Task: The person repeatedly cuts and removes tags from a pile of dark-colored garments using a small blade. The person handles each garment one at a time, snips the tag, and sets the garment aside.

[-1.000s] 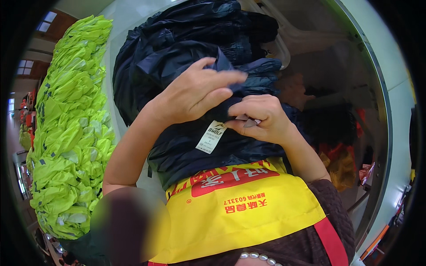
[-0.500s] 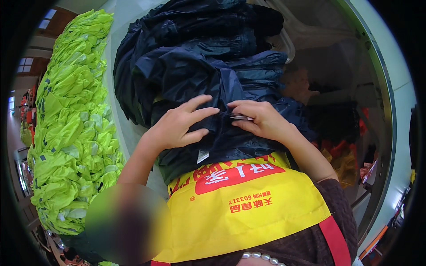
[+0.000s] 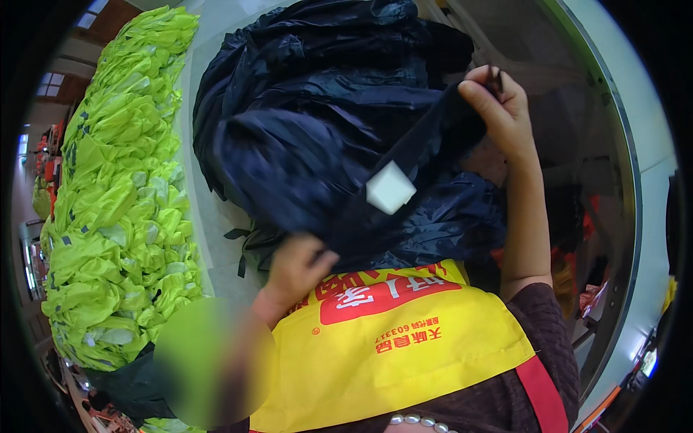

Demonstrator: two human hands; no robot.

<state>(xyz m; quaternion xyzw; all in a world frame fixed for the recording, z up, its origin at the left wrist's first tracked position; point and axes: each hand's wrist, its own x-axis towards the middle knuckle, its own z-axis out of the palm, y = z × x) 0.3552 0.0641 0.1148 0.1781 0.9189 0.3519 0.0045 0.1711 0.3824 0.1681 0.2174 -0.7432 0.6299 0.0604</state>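
A dark navy garment [image 3: 426,148] of thin shiny cloth is stretched slantwise between my two hands. At the upper right my right hand [image 3: 505,112] pinches one end of it, thumb against curled fingers. A small dark shape sticks up by those fingers, too unclear to name. My left hand [image 3: 296,267], smeared by motion, is closed on the cloth's lower end, just in front of my apron. On the stretched strip shows a white label [image 3: 390,189]. Much of the garment's left part is blurred, and its folds run into the cloth beneath.
Behind lies a heap of navy garments [image 3: 325,54]. A long pile of lime-green garments [image 3: 123,224] runs along the left. My yellow apron [image 3: 404,375] fills the near side. To the right, past a dark surface, curves a metal-edged rim [image 3: 626,144].
My hands, earlier close together over the cloth with small metal snips in the right, have spread apart. The right rose to the upper right, the left came lower and nearer, turning the garment.
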